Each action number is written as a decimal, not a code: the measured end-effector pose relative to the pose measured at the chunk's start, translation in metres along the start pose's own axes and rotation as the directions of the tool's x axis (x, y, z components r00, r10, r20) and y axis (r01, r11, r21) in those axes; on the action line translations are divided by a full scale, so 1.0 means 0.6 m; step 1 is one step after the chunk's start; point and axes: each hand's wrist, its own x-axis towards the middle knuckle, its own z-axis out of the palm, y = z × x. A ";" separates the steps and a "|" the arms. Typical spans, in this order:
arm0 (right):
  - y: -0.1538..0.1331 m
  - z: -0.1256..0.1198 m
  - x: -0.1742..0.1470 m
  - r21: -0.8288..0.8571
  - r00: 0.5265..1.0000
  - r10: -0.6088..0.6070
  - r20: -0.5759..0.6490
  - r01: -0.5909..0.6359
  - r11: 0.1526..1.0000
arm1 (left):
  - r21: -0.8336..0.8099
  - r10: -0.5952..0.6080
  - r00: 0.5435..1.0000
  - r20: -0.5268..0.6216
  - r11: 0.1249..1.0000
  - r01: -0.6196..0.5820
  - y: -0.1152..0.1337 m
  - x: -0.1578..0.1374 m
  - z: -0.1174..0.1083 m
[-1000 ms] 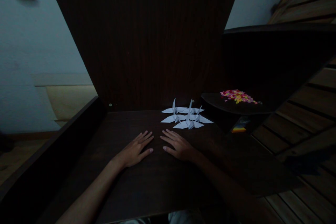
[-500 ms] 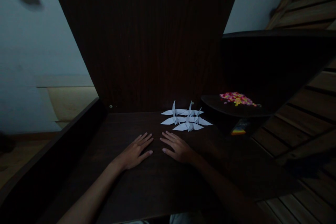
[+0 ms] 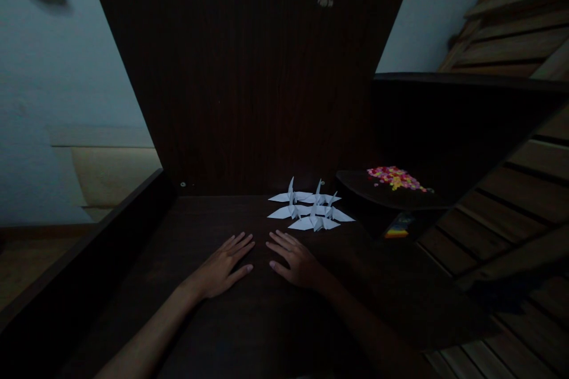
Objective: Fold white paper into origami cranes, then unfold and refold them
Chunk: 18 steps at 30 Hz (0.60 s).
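Note:
My left hand [image 3: 223, 267] lies flat, palm down, on the dark wooden desk [image 3: 208, 219], fingers stretched out and holding nothing. Beside it, a short gap away, my right hand [image 3: 293, 260] rests the same way with its fingers spread. Just beyond the right hand's fingertips stands a cluster of several white folded-paper cranes [image 3: 315, 222], wings out and necks pointing up. Neither hand touches the cranes.
A tall dark back panel [image 3: 249, 100] rises behind the desk. To the right, a corner shelf [image 3: 355, 183] bears a heap of small pink, red and yellow pieces [image 3: 398, 179]. Below it sits a rainbow-striped item [image 3: 396, 233]. A raised side board [image 3: 89, 243] borders the left, and wooden slats [image 3: 533, 166] stand at far right.
The camera view has tilted and shifted slightly, so the whole scene sits a little lower and mostly further left. Both hands and the paper cranes keep their places on the desk.

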 end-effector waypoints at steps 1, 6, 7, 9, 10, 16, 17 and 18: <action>0.000 0.001 -0.001 -0.007 1.000 -0.003 -0.007 0.003 1.000 | -0.002 -0.004 1.000 0.001 1.000 0.004 0.000 0.000 0.000; -0.001 0.003 -0.003 -0.022 1.000 0.009 -0.016 -0.010 1.000 | -0.009 -0.017 1.000 0.006 1.000 0.017 0.003 0.000 -0.002; -0.001 0.003 -0.003 -0.024 1.000 0.011 -0.019 -0.012 1.000 | -0.011 -0.011 1.000 0.000 1.000 0.011 0.003 -0.001 -0.001; -0.002 0.003 -0.003 -0.024 1.000 0.011 -0.023 -0.012 1.000 | -0.012 -0.005 1.000 -0.016 1.000 0.005 0.002 -0.001 0.001; -0.002 0.002 -0.003 -0.022 1.000 0.010 -0.022 -0.011 1.000 | -0.010 -0.005 1.000 -0.020 1.000 0.005 0.001 -0.002 0.002; -0.003 -0.003 -0.002 -0.005 1.000 0.028 -0.002 -0.028 1.000 | -0.007 0.001 1.000 -0.020 1.000 -0.001 0.001 -0.002 0.003; -0.003 -0.004 -0.002 -0.007 1.000 0.027 0.006 -0.027 1.000 | -0.007 -0.001 1.000 -0.020 1.000 0.001 0.002 -0.002 0.002; -0.004 -0.005 -0.002 -0.007 1.000 0.026 0.014 -0.026 1.000 | -0.006 -0.004 1.000 -0.018 1.000 0.004 0.004 -0.002 0.001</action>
